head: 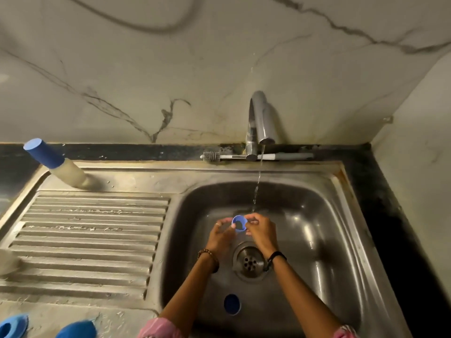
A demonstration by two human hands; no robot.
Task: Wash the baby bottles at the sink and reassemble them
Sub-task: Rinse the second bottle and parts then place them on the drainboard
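At the near edge of the drainboard (80,240), toward its left corner, lie two blue pieces (75,330), both cut off by the frame, so what they are cannot be told. Inside the sink basin (317,240), close to its near wall, a dark blue cap (232,304) rests on the steel floor, with the drain (249,261) just beyond it.

Above the drain, the left hand (220,236) and the right hand (262,231) hold one small blue ring (239,223) between them, each pinching its rim with curled fingertips. The ring sits just under the thin stream (256,191) from the tap (262,118), so this looks like the rinsing step.

At the far left corner of the drainboard one assembled baby bottle (57,164) stands with its blue cover on. A single bottle brush (244,156) lies along the sink's far rim, behind the tap.

The count: one bottle, one ring, one loose cap, one brush, two unidentified blue pieces.

The risk, as I judge it, is the wet ring slipping from such a light pinch and dropping toward the drain. Water could also splash off the ring onto the sleeves.
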